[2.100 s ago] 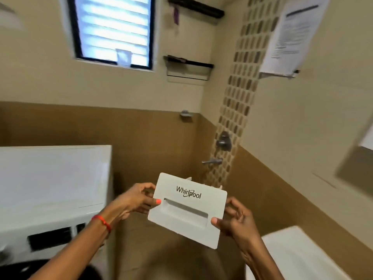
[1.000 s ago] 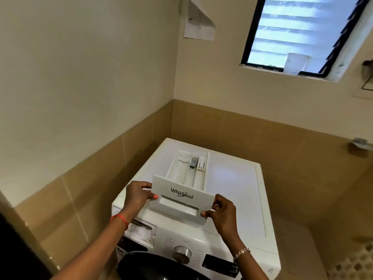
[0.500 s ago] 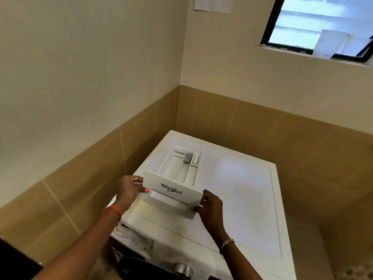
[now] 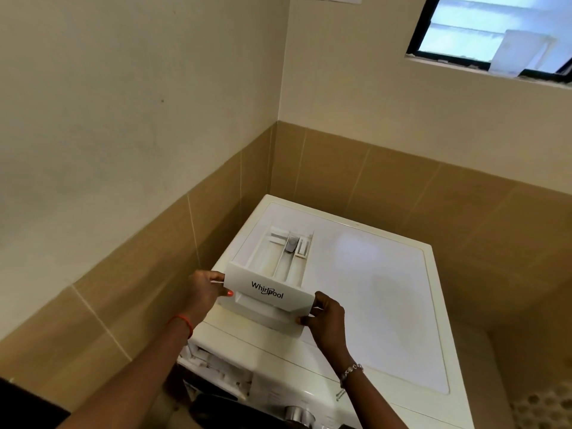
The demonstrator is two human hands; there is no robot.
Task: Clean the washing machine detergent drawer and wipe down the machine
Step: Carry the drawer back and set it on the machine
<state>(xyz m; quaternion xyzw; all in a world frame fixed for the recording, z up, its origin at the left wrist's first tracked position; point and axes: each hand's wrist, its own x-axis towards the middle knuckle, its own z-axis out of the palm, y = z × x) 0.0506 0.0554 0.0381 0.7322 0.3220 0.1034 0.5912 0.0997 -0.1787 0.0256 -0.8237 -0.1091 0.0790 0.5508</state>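
The white detergent drawer (image 4: 272, 274), with "Whirlpool" printed on its front panel, lies lengthwise on top of the white washing machine (image 4: 380, 292), near the machine's front left corner. Its open compartments face up and a grey insert sits at its far end. My left hand (image 4: 205, 291) grips the left end of the front panel. At the panel's right end my right hand (image 4: 325, 318) pinches the corner. The empty drawer slot (image 4: 213, 368) shows in the machine's front, below my left wrist.
The machine stands in a corner between a tiled left wall (image 4: 130, 274) and a tiled back wall (image 4: 402, 181). A round control knob (image 4: 297, 414) is at the bottom edge. A window (image 4: 495, 32) is high on the right, and floor shows to the machine's right.
I turned from the shower side of the room to the washing machine, carrying the drawer in both hands. The drawer came down onto the machine's top and now sits lower and flatter.
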